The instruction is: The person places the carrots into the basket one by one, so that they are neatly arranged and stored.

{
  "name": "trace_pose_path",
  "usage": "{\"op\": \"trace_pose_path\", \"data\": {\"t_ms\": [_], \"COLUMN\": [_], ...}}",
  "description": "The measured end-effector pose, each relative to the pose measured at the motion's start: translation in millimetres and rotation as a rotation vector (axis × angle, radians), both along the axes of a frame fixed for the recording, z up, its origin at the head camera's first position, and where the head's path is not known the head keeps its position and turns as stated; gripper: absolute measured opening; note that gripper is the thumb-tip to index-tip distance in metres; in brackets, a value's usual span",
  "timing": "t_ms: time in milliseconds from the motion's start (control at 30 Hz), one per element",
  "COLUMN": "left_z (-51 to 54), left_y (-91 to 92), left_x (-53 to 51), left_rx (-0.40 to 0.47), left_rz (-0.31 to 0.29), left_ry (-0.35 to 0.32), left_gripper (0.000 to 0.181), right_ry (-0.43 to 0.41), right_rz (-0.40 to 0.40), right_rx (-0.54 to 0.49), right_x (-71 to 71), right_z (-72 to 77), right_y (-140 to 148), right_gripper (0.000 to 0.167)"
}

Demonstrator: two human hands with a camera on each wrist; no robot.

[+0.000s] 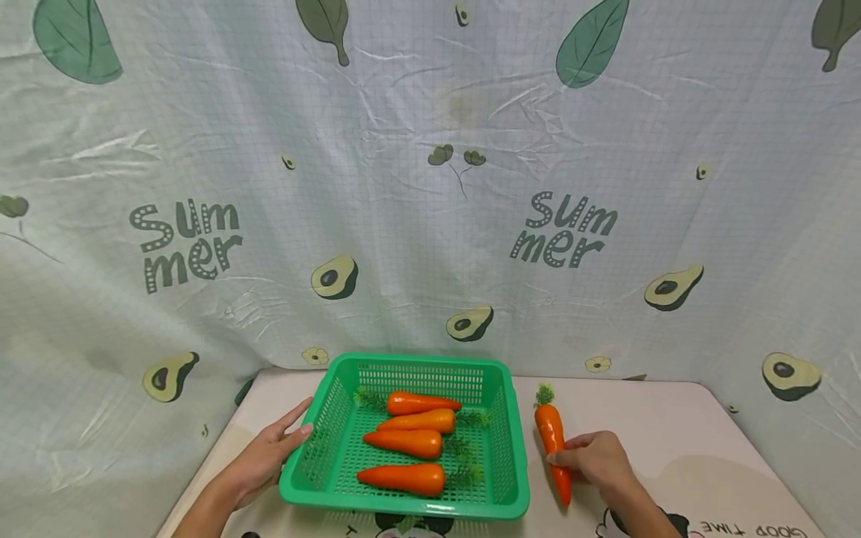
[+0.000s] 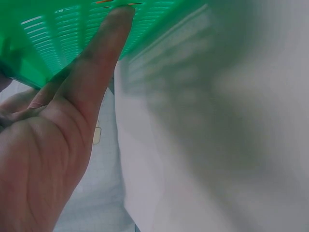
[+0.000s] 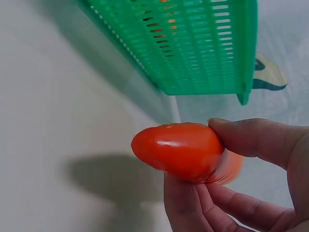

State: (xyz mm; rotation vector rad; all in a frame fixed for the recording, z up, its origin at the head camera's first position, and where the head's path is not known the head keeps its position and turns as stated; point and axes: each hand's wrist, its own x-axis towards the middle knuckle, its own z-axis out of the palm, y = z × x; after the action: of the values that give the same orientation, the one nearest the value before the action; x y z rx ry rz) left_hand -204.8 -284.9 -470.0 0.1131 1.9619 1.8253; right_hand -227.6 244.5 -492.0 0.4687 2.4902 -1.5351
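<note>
My right hand pinches an orange toy-like carrot with a green leafy top, thumb on one side and fingers on the other. The carrot's top points to the back and its tip toward me, right of a green plastic basket. In the right wrist view, the carrot shows its tip, with a shadow apart from it on the table. Several more carrots lie inside the basket. At the basket's left side is my left hand; in the left wrist view, a straight finger touches the slotted wall.
A pale table with printed drawings and lettering near its front edge bears the basket. Behind and at both sides hangs a light curtain printed with avocados, leaves and the word summer.
</note>
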Motion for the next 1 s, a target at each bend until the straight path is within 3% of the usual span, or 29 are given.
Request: {"op": "trace_pose_path", "data": {"t_ms": [1000], "left_z": [-0.5], "left_y": [0.3], "left_x": [-0.6], "left_rx": [0.013], "left_rz": [-0.001], "left_ry": [-0.003], "left_gripper": [0.086], "right_ry": [0.051], "right_rz": [0.016], "right_rx": [-0.099], "right_x": [-2.5], "right_z": [42.0], "right_y": [2], "right_gripper": [0.046]}}
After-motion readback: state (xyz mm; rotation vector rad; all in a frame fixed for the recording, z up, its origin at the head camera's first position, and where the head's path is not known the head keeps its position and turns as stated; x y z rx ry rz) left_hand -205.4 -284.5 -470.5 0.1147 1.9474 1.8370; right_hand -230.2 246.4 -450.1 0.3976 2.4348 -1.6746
